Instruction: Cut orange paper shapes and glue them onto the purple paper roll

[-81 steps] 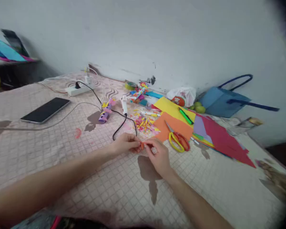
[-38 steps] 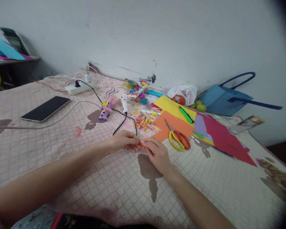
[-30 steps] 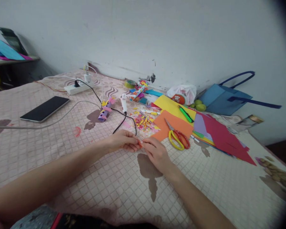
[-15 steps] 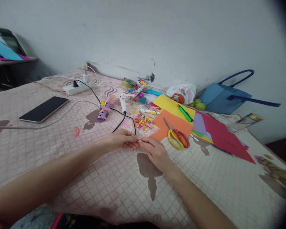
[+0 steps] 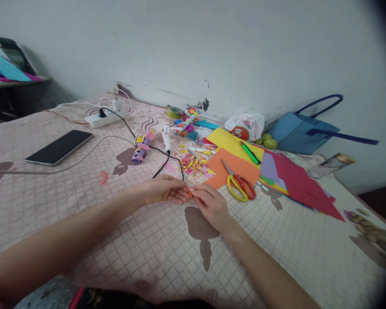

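Between my two hands is a small orange strip of paper [image 5: 188,191], low over the tablecloth. My left hand [image 5: 167,189] pinches its upper end between thumb and fingers, the other fingers loosely curled. On its other side, my right hand [image 5: 210,202] has the fingertips closed on the same strip. Just beyond the hands lies a heap of paper scraps [image 5: 194,165]. Scissors [image 5: 239,182] with one yellow and one red handle rest partly on orange paper [image 5: 231,165], right of my right hand. A white glue gun [image 5: 166,139] stands behind my left hand, its black cord running towards it.
A phone [image 5: 59,147] and a power strip [image 5: 104,118] with cables lie left. A purple paper roll figure [image 5: 140,150] is near the glue gun. To the right are a green cutter [image 5: 250,152], red paper [image 5: 304,184], a blue bag [image 5: 304,132] and a glass [image 5: 333,164].
The fingertips have shifted slightly apart, and more of the orange strip shows between them. My left fingers have opened out a little. Everything else on the table stays put.
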The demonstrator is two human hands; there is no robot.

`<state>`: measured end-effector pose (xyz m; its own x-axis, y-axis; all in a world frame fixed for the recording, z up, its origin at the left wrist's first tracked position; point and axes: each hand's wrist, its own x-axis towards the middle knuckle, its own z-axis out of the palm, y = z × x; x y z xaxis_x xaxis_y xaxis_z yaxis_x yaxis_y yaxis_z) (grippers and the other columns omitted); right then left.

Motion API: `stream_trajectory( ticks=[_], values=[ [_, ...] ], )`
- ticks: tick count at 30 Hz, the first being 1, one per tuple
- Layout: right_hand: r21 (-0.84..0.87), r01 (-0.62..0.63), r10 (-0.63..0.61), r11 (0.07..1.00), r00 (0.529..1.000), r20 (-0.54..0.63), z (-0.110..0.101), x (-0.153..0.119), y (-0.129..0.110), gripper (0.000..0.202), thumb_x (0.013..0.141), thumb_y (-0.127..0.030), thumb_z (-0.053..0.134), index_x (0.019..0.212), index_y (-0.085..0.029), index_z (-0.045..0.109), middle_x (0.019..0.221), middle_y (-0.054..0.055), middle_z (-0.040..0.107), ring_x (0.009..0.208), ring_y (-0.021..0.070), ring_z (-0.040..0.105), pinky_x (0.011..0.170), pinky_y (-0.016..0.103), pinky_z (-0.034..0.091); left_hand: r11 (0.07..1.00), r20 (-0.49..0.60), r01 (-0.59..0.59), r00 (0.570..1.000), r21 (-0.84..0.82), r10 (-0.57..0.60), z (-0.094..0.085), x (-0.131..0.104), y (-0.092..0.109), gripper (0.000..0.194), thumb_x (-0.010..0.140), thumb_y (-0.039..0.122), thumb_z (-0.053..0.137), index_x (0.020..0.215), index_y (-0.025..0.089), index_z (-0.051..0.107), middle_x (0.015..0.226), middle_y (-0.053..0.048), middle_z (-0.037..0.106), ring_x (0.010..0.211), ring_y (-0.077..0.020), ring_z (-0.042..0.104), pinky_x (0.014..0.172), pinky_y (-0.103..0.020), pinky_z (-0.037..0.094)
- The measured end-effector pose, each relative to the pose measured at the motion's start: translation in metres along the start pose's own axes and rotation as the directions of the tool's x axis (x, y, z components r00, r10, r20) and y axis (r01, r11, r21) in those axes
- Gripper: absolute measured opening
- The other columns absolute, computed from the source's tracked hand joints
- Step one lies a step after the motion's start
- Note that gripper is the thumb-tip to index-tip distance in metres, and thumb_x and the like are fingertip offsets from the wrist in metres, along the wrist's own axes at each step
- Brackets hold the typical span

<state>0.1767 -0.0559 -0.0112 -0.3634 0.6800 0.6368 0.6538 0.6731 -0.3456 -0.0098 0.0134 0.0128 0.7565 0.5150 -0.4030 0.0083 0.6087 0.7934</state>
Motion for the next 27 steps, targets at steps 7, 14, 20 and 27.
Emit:
stream_trajectory(
  ticks=[7, 14, 20, 27],
  values=[
    [0.276, -0.23, 0.262, 0.933, 0.962, -0.083, 0.004, 0.003, -0.005, 0.01, 0.082, -0.014, 0.052, 0.084, -0.02, 0.06, 0.081, 0.004, 0.063, 0.078, 0.0152, 0.06, 0.071, 0.03, 0.05, 0.986, 0.018, -0.113, 0.994, 0.12, 0.111, -0.001, 0.0, -0.002, 0.022, 0.071, 0.029, 0.066, 0.083, 0.01, 0.065, 0.08, -0.008, 0.069, 0.067, -0.0121, 0.063, 0.067, -0.025, 0.049],
    [0.607, -0.516, 0.599, 0.604, 0.796, 0.082, 0.007, 0.007, -0.01, 0.011, 0.079, -0.028, 0.057, 0.077, -0.018, 0.056, 0.06, -0.002, 0.058, 0.054, 0.0116, 0.056, 0.054, 0.025, 0.048, 0.837, 0.043, -0.438, 0.892, 0.329, 0.45, 0.006, 0.005, -0.014, 0.024, 0.065, 0.026, 0.071, 0.08, 0.011, 0.059, 0.075, -0.005, 0.067, 0.071, -0.0127, 0.061, 0.066, -0.025, 0.045],
    [0.636, -0.536, 0.609, 0.555, 0.783, 0.128, 0.005, 0.008, -0.014, 0.012, 0.077, -0.027, 0.059, 0.071, -0.018, 0.054, 0.057, -0.003, 0.055, 0.052, 0.0101, 0.053, 0.051, 0.022, 0.044, 0.757, -0.033, -0.459, 0.846, 0.466, 0.533, 0.011, 0.002, -0.016, 0.02, 0.071, 0.029, 0.066, 0.076, 0.011, 0.059, 0.065, -0.002, 0.061, 0.061, -0.0091, 0.055, 0.057, -0.021, 0.042],
    [0.662, -0.539, 0.612, 0.52, 0.776, 0.152, 0.007, 0.008, -0.014, 0.014, 0.078, -0.029, 0.059, 0.07, -0.018, 0.054, 0.058, -0.004, 0.054, 0.051, 0.0095, 0.051, 0.05, 0.022, 0.042, 0.744, 0.003, -0.455, 0.854, 0.489, 0.52, 0.01, 0.003, -0.016, 0.019, 0.075, 0.03, 0.061, 0.073, 0.011, 0.059, 0.063, -0.002, 0.058, 0.059, -0.0088, 0.053, 0.057, -0.021, 0.042]
  ],
)
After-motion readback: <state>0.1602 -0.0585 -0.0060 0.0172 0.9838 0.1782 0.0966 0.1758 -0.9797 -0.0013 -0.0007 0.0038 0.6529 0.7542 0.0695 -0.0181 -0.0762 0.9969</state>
